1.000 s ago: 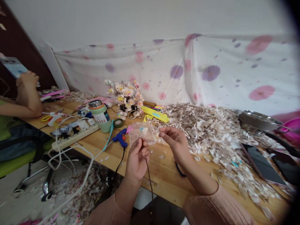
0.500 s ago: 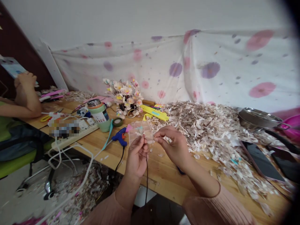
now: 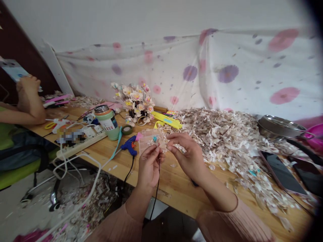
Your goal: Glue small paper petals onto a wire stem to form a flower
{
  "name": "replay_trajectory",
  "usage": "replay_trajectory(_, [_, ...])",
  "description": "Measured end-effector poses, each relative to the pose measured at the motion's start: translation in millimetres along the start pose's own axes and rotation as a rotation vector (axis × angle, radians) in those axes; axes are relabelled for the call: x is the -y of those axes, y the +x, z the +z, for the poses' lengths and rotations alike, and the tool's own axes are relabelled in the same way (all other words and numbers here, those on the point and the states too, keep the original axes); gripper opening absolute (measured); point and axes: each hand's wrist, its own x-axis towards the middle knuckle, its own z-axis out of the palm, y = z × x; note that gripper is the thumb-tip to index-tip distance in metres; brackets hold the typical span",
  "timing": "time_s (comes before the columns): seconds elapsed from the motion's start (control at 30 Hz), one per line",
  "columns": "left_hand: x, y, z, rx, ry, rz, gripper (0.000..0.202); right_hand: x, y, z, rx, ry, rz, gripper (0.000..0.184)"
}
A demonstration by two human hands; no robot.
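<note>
My left hand (image 3: 150, 164) pinches a dark, thin stem (image 3: 156, 188) that hangs down past the table edge. At the stem's top, above my left fingertips, sits a small flower with pale petals and a teal centre (image 3: 154, 138). My right hand (image 3: 188, 153) is at the flower's right side, its thumb and forefinger around the edge of a pale petal (image 3: 163, 143); the exact contact is hard to see. Behind the flower lies a clear compartment box (image 3: 143, 148). A blue glue gun (image 3: 129, 145) rests left of the box.
A large heap of pale petals (image 3: 222, 131) covers the table's right side. Finished flowers (image 3: 136, 97) stand at the back. A green jar (image 3: 108, 124), power strip (image 3: 80, 144), phone (image 3: 281, 171) and metal pan (image 3: 281, 126) lie around. Another person's hands (image 3: 29, 87) are at far left.
The teal centre now faces more into view as my left hand has shifted slightly right. My right thumb and forefinger have moved apart a little beside the flower.
</note>
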Motion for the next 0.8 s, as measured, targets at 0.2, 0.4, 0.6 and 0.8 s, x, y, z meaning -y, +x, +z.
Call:
replay_trajectory(0.2, [7,0,1.0,-0.006,0.043,-0.003,0.036,-1,-1,6,0.040,0.096,0.202,0.003])
replay_trajectory(0.4, [14,3,0.4,0.044,0.077,0.006,0.030,-14,0,14,0.043,0.136,0.302,0.012])
replay_trajectory(0.6, [19,4,0.7,0.039,0.118,0.047,0.028,-16,3,14,0.064,-0.019,0.282,0.007])
replay_trajectory(0.8, [23,4,0.0,0.049,0.151,0.062,0.027,-17,1,16,0.059,-0.170,0.245,0.014])
